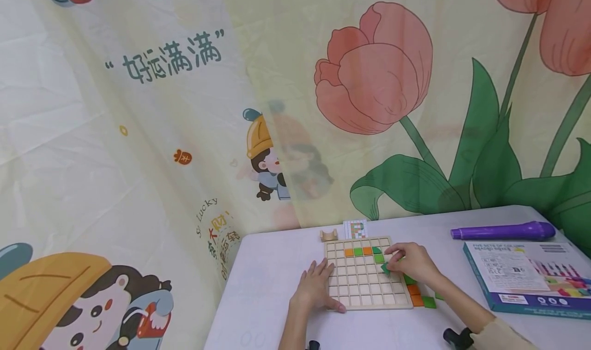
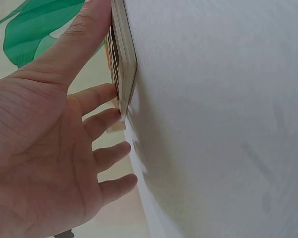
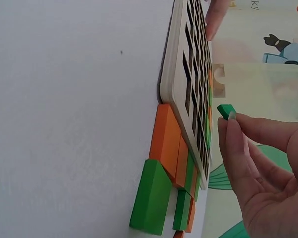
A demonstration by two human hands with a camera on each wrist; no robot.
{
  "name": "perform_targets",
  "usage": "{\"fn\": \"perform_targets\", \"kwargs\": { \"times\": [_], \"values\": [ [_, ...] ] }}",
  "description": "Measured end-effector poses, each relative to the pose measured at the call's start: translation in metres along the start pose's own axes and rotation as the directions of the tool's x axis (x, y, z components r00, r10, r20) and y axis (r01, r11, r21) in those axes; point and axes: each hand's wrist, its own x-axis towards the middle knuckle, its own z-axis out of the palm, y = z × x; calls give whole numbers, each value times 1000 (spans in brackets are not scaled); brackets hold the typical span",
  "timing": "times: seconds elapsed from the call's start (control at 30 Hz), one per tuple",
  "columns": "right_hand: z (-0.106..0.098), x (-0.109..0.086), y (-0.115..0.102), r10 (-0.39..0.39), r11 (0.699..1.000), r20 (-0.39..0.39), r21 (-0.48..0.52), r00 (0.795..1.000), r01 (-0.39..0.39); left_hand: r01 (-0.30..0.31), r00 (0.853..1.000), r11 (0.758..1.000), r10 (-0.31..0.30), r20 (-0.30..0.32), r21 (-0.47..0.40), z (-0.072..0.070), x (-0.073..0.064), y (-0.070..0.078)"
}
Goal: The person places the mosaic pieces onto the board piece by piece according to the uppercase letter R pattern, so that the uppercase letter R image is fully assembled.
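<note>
A wooden grid board [image 1: 365, 288] lies on the white table, with orange and green blocks [image 1: 358, 252] set in several of its upper cells. My left hand [image 1: 314, 288] rests along the board's left side, fingers spread; in the left wrist view the thumb and fingertips [image 2: 111, 148] are at its edge. Above the board's right part, my right hand [image 1: 413, 261] pinches a small green block [image 3: 226, 110] between thumb and index finger. Loose orange and green blocks [image 3: 151, 198] lie against the board's right side, partly hidden by the right arm in the head view.
Behind the board stand a small wooden holder [image 1: 329, 235] and a pattern card [image 1: 355, 229] with coloured squares. To the right are a purple marker-shaped object [image 1: 503, 231] and a flat printed box [image 1: 531, 278]. A printed curtain [image 1: 277, 57] hangs behind the table.
</note>
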Motion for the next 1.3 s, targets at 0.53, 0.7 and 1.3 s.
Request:
{"fn": "perform_targets", "kwargs": {
  "times": [0.53,0.7,1.3],
  "values": [
    [19,11,1,71,997,-35,34,997,-70,-3,1000,1000,3,-7,25,1,1,1],
    [22,13,3,124,988,-28,98,992,-120,-1,1000,1000,1,-9,30,2,2,0],
    [25,11,0,-175,968,-29,-190,984,166,-1,1000,1000,1,2,28,-1,-1,3]
  ]
}}
